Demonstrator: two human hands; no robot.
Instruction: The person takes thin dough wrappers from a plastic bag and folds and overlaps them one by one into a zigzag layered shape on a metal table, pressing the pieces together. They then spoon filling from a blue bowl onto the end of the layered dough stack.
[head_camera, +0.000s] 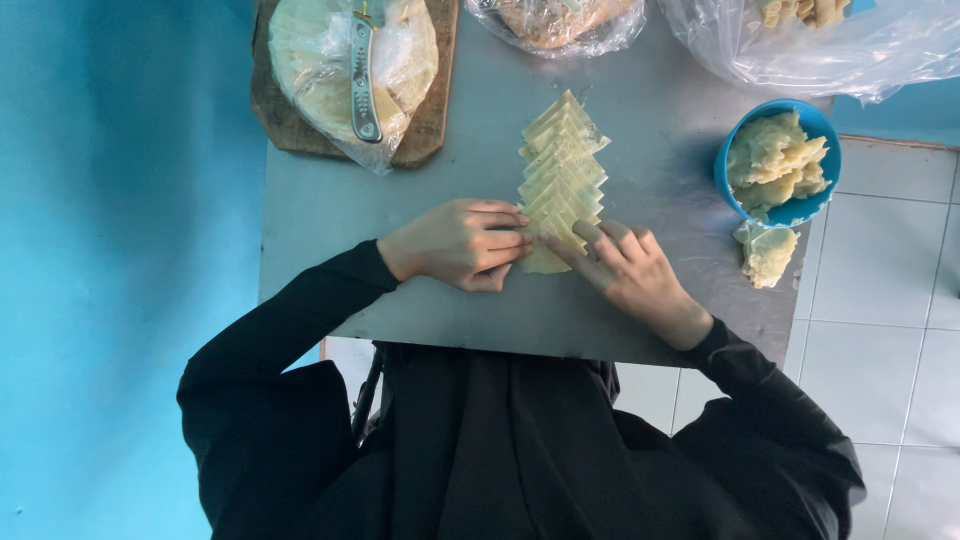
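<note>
Pale yellow dough squares (561, 170) lie overlapped in a row running away across the grey table (330, 215). At its near end the left hand (462, 244) and right hand (630, 268) rest flat, fingers loosely extended, fingertips pressing the nearest sheet, grasping nothing. Right sits a blue bowl (823, 135); far left, a wooden board (432, 110).

Small food-prep spot, likely a home or small-shop kitchen: grey metal table (640, 330), wooden cutting board (430, 120) with a knife (362, 85), blue bowl (815, 125) of dough pieces, thin dough sheets (562, 175) laid out in a row, plastic bags (760, 50), tiled floor (890, 290), blue wall (120, 250).
</note>
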